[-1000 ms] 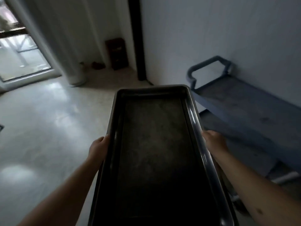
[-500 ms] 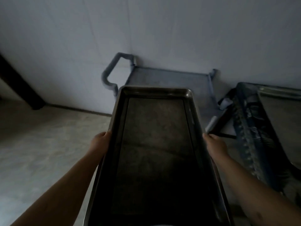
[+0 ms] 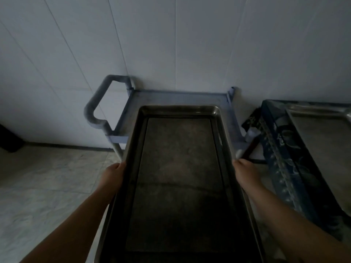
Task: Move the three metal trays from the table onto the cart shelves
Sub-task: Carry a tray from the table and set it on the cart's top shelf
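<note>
Swinging round, I now face the cart [image 3: 178, 97] squarely, where a second ago it sat off to my right. Left hand [image 3: 114, 172] and right hand [image 3: 245, 170] each keep a pinching grip on the tray [image 3: 178, 168], its far end over the top shelf [image 3: 232, 118]; lowering comes next. Another tray [image 3: 322, 141] waits on the surface [image 3: 275, 141].

Dark grey metal tray [image 3: 178, 168], blue cart [image 3: 182, 97] with grey handle [image 3: 95, 107], navy patterned tablecloth [image 3: 284, 158], white panelled wall [image 3: 190, 44], pale marbled floor [image 3: 47, 183]
</note>
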Demonstrator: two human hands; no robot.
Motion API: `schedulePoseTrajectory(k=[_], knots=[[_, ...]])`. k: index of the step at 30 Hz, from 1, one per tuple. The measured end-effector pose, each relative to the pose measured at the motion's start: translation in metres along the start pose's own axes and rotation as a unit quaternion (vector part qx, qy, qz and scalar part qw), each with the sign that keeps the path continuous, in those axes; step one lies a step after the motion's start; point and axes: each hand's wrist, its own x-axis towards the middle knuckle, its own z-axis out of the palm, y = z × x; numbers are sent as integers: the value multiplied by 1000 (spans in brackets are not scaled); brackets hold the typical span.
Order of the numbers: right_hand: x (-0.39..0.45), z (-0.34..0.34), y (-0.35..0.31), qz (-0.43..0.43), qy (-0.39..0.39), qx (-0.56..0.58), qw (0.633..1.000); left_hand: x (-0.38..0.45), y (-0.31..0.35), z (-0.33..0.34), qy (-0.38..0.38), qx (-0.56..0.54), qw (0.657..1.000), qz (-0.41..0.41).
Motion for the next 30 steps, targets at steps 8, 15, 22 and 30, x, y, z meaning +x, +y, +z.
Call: schedulePoseTrajectory(k=[8,15,22,30], knots=[[192,33,-89,-108,-63,-74,989,89,60,26,118,-62,989,-65],[318,91,-169,-227,-135,-189,946,122,79,61,195,-157,957,-145],[367,132,-190,-253,-205,-218,920,136,77,91,249,-200,930,-180],[393,156,-212,-254,-218,-205,920,136,77,107,256,-288,899,-207]])
